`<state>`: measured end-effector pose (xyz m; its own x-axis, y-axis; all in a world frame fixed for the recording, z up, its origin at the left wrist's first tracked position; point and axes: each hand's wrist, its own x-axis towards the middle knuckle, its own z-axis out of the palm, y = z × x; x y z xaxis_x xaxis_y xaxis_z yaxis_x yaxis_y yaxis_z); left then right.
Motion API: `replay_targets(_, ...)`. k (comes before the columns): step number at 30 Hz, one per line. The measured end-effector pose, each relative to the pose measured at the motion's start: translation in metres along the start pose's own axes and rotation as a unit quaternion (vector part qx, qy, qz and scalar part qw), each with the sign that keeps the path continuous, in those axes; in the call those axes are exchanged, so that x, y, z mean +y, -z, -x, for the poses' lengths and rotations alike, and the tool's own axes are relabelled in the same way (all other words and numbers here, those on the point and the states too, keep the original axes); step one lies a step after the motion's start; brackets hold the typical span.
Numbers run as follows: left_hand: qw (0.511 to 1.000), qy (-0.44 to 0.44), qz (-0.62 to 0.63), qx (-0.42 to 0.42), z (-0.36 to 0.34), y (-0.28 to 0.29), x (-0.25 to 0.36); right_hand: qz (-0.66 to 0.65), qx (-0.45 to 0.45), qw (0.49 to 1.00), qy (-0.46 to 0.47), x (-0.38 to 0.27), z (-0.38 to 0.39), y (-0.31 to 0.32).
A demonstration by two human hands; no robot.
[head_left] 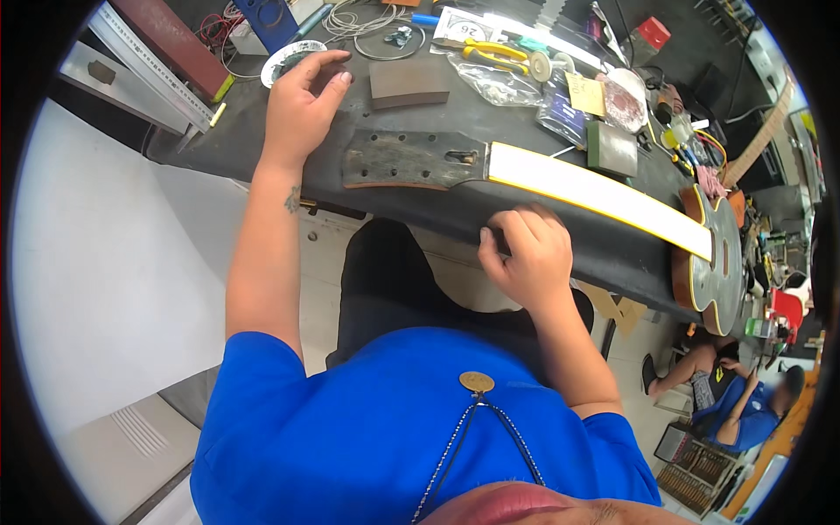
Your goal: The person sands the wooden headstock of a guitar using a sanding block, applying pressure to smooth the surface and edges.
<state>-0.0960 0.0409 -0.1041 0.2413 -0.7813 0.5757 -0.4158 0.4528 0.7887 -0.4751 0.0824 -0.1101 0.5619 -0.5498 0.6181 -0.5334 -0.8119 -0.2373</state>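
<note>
My left hand (306, 105) is over the rim of a small white dish (271, 68) holding dark material, fingers bent toward the thumb; whatever they may hold is hidden. My right hand (529, 258) hangs at the bench's front edge, fingers curled, their tips partly hidden. Between and beyond my hands lies a guitar with a dark, worn headstock (376, 162), a long white fingerboard with yellow edging (595, 197) and a dark body (722, 262) at the right. A brown block (409, 83) is behind the headstock.
The dark bench (201, 144) carries yellow pliers (481, 51), cables, plastic bags, a green block (611, 149) and metal rulers (140, 57). A white panel (105, 271) stands left. Another person (748, 411) sits at lower right near cluttered shelving.
</note>
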Motion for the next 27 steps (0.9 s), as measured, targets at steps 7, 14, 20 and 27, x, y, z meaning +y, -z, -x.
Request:
replay_targets(7, 0.999, 0.037, 0.005, -0.006, 0.000, 0.001, -0.001, 0.014, 0.014, 1.000, 0.000, 0.002, 0.000, -0.002)
replay_targets(14, 0.996, 0.020, -0.074, -0.054, -0.002, 0.001, 0.005, 0.020, -0.009, 1.000, 0.002, 0.003, 0.000, -0.001)
replay_targets(20, 0.996, 0.020, -0.075, -0.043, -0.005, 0.002, 0.005, -0.196, 0.049, 0.978, 0.048, -0.013, -0.011, 0.031)
replay_targets(27, 0.996, 0.032, -0.066, -0.043, -0.004, 0.006, 0.004, 0.177, -0.202, 0.963, -0.018, -0.062, -0.082, 0.038)
